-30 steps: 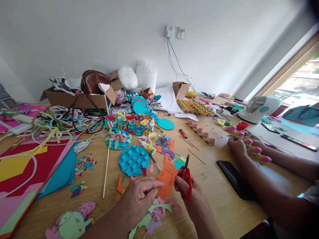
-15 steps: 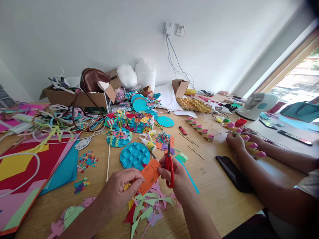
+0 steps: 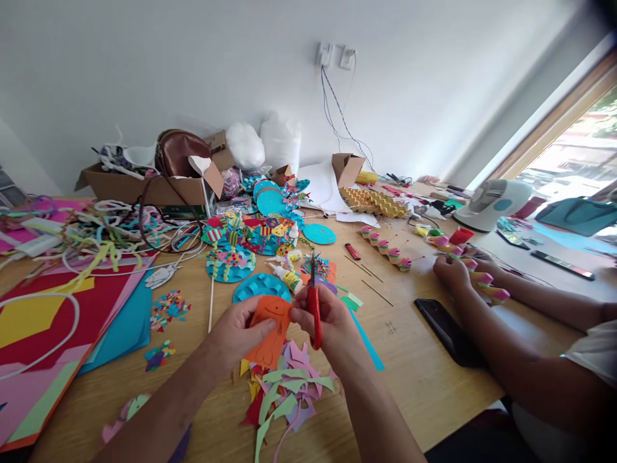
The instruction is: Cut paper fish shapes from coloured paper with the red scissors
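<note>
An orange piece of paper [image 3: 270, 334] with a fish-like outline drawn on it is pinched between the thumb and fingers of my left hand [image 3: 243, 331]. My right hand [image 3: 328, 321] is closed around red-handled scissors [image 3: 314, 315], whose dark blades point up and away from me. The fingertips of that hand also touch the paper's right edge. Below the paper lies a heap of pink, green, red and yellow paper scraps [image 3: 289, 386]. Just beyond my hands sits a blue textured paper disc [image 3: 258, 287], partly covered by my left hand and the paper.
Coloured sheets [image 3: 110, 334] are stacked at left, with small confetti pieces [image 3: 168, 308] alongside. Glue bottles [image 3: 290, 280] and decorated blue discs [image 3: 231, 265] stand farther back. At right, a co-worker's hands [image 3: 456, 270] hold a painted egg-carton strip near a black phone [image 3: 448, 331].
Both hands have moved a little left and up, carrying the orange paper and scissors. The paper has turned to show more of its drawn face and now covers part of the blue disc.
</note>
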Available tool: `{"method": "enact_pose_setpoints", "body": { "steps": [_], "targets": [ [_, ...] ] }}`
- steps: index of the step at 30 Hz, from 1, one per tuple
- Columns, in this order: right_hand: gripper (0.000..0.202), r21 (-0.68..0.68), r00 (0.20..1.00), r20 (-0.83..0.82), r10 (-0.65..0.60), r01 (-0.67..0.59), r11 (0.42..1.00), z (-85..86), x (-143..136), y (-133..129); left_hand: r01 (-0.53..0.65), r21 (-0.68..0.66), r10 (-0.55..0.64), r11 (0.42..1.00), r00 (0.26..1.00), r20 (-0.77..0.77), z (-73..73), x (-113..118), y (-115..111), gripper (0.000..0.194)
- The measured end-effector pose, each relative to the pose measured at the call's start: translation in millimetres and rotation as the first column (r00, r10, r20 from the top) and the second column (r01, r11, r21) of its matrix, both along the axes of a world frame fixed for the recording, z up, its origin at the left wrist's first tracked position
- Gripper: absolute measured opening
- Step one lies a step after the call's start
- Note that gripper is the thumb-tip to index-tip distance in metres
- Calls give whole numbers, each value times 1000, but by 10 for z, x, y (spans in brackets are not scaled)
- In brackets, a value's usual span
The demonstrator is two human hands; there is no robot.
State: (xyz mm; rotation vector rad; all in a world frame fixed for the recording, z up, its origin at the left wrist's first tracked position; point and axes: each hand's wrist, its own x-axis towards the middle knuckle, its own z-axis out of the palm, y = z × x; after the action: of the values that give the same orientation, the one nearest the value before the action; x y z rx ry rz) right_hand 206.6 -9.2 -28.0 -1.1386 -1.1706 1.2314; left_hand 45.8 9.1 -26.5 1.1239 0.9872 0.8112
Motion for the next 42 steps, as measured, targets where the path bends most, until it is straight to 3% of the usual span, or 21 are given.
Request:
{"method": "enact_pose_setpoints", "body": {
  "steps": [5, 10, 16, 22, 28, 31, 35, 42],
  "targets": [
    [36, -78, 989, -148, 1, -12, 997, -102, -104, -13, -134, -20, 135, 991, 989, 61, 31, 13, 6, 32],
    [35, -89, 986, -169, -16, 1, 996, -112, -171, 3, -88, -53, 96, 995, 981, 168, -7, -43, -45, 39],
    [34, -41, 995, -102, 1, -5, 999, -55, -217, -1, 9, -90, 3, 996, 991, 137, -23, -91, -64, 34],
    [32, 10, 996, 71, 53, -54, 998, -98, -196, -158, -127, -41, 131, 991, 984, 120, 5, -119, -66, 21],
    [34, -152, 975, 172, 139, -113, 982, -193, -227, -356, -211, -26, 212, 977, 962, 171, 94, -130, -105, 19],
    [32, -212, 969, 192, 154, -113, 971, -157, -270, -402, -226, -43, 230, 973, 960, 161, 116, -109, -119, 21],
    [31, -189, 963, 174, 208, -175, 966, -120, -306, -411, -221, -30, 223, 975, 970, 102, 126, -98, -127, 19],
    [32, -181, 972, 97, 212, -193, 964, -202, -346, -399, -229, -24, 230, 973, 970, 76, 108, -121, -138, 19]
  ]
}}
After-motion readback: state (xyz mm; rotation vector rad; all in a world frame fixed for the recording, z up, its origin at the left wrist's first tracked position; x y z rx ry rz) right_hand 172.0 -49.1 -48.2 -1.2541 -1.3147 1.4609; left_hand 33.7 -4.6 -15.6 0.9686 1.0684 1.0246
